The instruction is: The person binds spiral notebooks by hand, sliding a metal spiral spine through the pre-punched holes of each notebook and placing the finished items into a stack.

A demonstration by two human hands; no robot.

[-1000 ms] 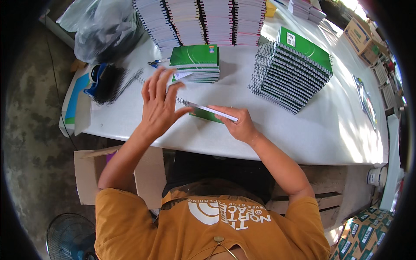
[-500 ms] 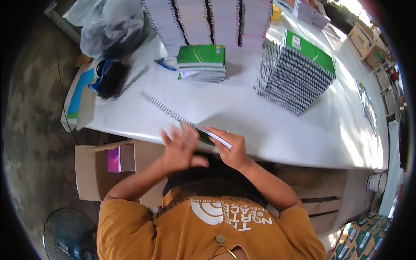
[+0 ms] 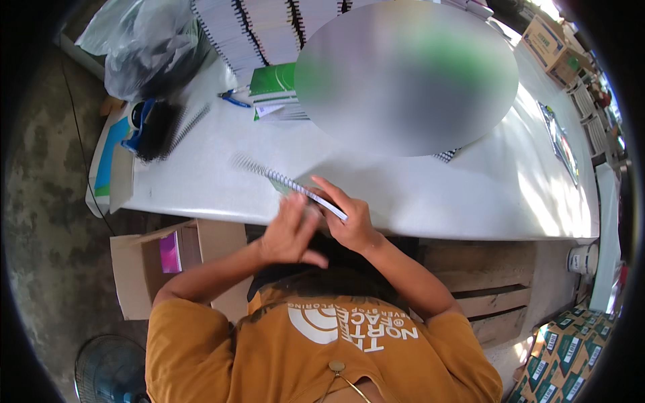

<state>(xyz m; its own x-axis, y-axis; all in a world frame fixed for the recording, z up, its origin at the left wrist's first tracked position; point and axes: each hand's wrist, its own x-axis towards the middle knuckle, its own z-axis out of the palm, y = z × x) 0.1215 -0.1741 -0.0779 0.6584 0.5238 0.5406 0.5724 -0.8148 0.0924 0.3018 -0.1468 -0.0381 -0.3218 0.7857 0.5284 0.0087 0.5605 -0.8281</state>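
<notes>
A thin notebook is held on edge at the near rim of the white table. A metal spiral wire runs along its spine and sticks out to the upper left. My right hand grips the notebook from the right, fingers over its top edge. My left hand lies against the spine side with its fingers stretched along the coil and the thumb spread. The notebook's cover is mostly hidden by both hands.
Rows of spiral notebooks stand at the table's back, with a green-covered pile and a blue pen in front. A grey plastic bag sits far left. An open cardboard box stands under the table; a fan is lower left.
Both hands have drawn the notebook from the middle of the table to its near edge. The spiral now juts out to the left, and my left hand has closed in against the spine.
</notes>
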